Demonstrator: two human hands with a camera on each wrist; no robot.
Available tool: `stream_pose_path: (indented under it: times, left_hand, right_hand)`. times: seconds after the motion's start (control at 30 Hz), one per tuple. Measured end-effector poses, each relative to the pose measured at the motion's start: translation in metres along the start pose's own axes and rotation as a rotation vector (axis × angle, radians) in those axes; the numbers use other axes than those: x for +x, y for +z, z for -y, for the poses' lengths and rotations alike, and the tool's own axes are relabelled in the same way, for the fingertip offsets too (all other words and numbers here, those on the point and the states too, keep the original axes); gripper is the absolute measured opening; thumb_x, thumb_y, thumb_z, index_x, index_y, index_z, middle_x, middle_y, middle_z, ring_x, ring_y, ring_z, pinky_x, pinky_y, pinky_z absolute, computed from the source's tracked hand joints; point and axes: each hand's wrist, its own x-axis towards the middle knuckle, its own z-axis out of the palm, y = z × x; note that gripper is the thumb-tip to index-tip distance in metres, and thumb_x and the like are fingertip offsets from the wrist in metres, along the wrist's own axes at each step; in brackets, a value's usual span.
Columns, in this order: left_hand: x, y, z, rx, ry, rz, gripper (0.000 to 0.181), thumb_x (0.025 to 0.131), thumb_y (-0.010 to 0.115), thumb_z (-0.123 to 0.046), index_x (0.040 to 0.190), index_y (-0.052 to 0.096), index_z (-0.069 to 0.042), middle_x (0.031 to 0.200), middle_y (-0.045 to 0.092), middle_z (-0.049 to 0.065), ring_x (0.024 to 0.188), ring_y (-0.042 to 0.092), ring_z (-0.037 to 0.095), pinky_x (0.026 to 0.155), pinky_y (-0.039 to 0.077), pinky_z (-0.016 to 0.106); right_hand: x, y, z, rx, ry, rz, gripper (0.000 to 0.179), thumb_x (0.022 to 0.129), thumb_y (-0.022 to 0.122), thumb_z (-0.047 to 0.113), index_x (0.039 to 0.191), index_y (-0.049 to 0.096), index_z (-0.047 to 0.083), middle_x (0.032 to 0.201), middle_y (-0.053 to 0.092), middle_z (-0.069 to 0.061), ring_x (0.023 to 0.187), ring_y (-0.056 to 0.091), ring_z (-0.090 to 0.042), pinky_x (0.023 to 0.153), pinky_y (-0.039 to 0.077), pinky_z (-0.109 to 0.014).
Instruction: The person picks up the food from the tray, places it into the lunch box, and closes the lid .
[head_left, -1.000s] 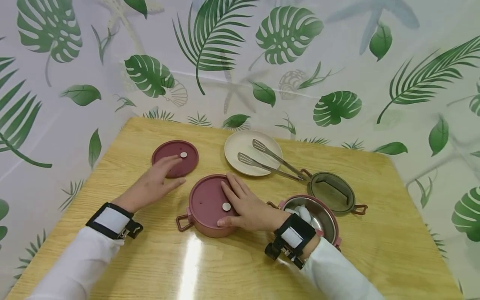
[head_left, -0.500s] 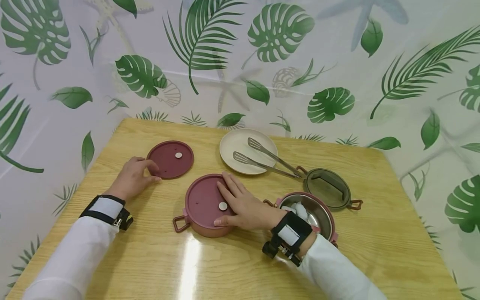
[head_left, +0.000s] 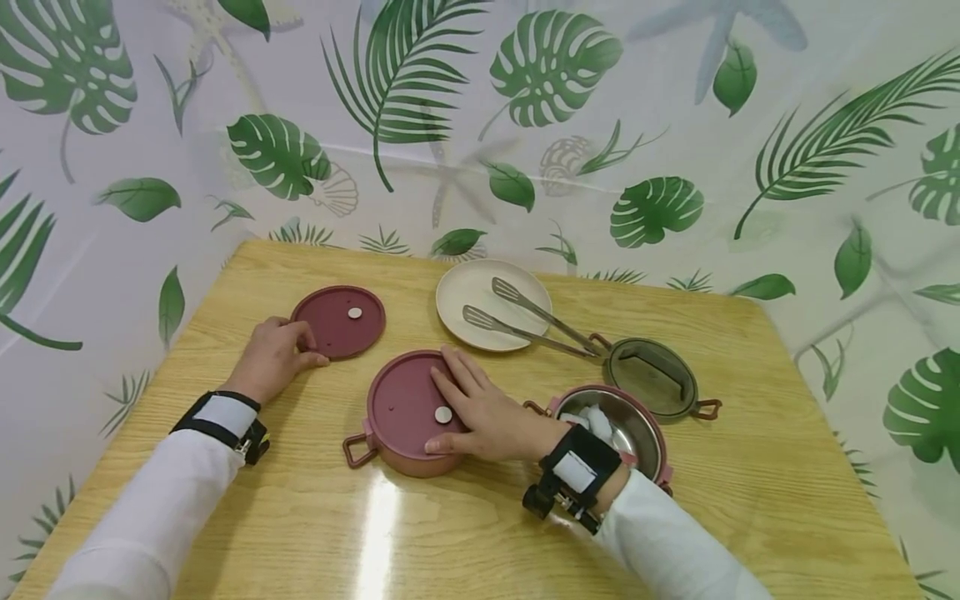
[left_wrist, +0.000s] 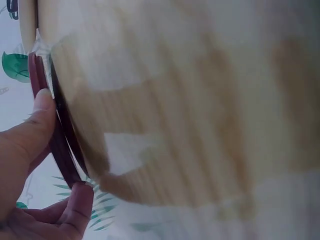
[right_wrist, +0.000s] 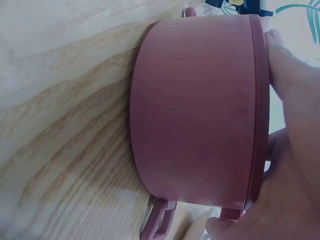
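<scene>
A flat maroon pot lid (head_left: 345, 323) with a small white knob lies at the left of the table. My left hand (head_left: 273, 358) pinches its near-left rim; in the left wrist view, thumb and fingertip sit on opposite parts of the edge (left_wrist: 61, 145), and a thin gap shows under it. Right of that stands a pink pot (right_wrist: 195, 110) with another maroon lid (head_left: 405, 396) on top. My right hand (head_left: 487, 417) rests on this covered pot with fingers spread over the lid, the thumb near the front rim.
An uncovered steel-lined pot (head_left: 641, 425) holding white pieces stands partly behind my right wrist. Behind it lies an oval glass lid or dish (head_left: 652, 379) with brown handles. Two slotted spatulas (head_left: 525, 329) lean across a cream plate (head_left: 465, 287) at the back.
My left hand drew back from over the left lid to its near-left rim and took hold there. The right hand stays on the covered pot. The head view shifted slightly.
</scene>
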Motion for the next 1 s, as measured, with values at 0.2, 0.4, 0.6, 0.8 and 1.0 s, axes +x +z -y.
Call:
stream_pose_path:
  times: [0.2,0.4,0.6,0.8,1.0]
  left_hand:
    - [-0.004,-0.002,-0.002,-0.026,0.074,-0.073,0.024,0.076,0.074,-0.025,0.08,0.055,-0.011,0.085,0.054,0.014,0.088,0.048,0.033,0.072,0.043,0.048]
    - [-0.004,-0.011,-0.015,-0.06,0.148,-0.138,0.024,0.073,0.076,-0.023,0.081,0.056,-0.011,0.093,0.055,0.016,0.099,0.047,0.034,0.082,0.044,0.05]
    - [0.002,-0.02,-0.046,-0.118,0.288,-0.176,0.025,0.072,0.076,-0.021,0.082,0.055,-0.014,0.093,0.055,0.008,0.11,0.044,0.032,0.09,0.042,0.049]
    - [0.004,-0.027,-0.086,-0.172,0.463,-0.186,0.028,0.069,0.078,-0.019,0.084,0.054,-0.016,0.108,0.054,0.014,0.114,0.042,0.03,0.09,0.042,0.045]
    - [0.008,-0.027,-0.133,-0.202,0.597,-0.094,0.025,0.072,0.075,-0.027,0.085,0.056,-0.018,0.122,0.047,0.016,0.11,0.043,0.022,0.086,0.044,0.039]
  right_hand:
    - [0.0,0.001,0.001,0.011,0.003,-0.011,0.094,0.084,0.051,0.061,0.146,0.004,0.008,0.15,-0.021,-0.006,0.133,-0.018,-0.021,0.108,0.019,-0.048]
    - [0.001,0.003,0.0,0.009,0.002,-0.021,0.095,0.083,0.051,0.063,0.146,0.005,0.007,0.151,-0.019,-0.007,0.132,-0.02,-0.018,0.109,0.017,-0.048]
    - [-0.006,-0.008,-0.01,0.165,0.012,-0.045,0.089,0.085,0.053,0.056,0.146,0.007,0.01,0.153,-0.002,-0.008,0.136,-0.002,-0.019,0.108,0.021,-0.047]
    - [-0.04,-0.029,-0.02,0.425,0.189,-0.151,0.068,0.091,0.046,0.053,0.145,0.01,0.032,0.148,0.02,-0.001,0.131,0.021,-0.016,0.103,0.031,-0.047]
    - [-0.076,-0.057,-0.017,0.605,0.265,-0.322,0.053,0.098,0.038,0.042,0.144,0.015,0.029,0.142,0.033,-0.006,0.123,0.037,-0.019,0.099,0.036,-0.048]
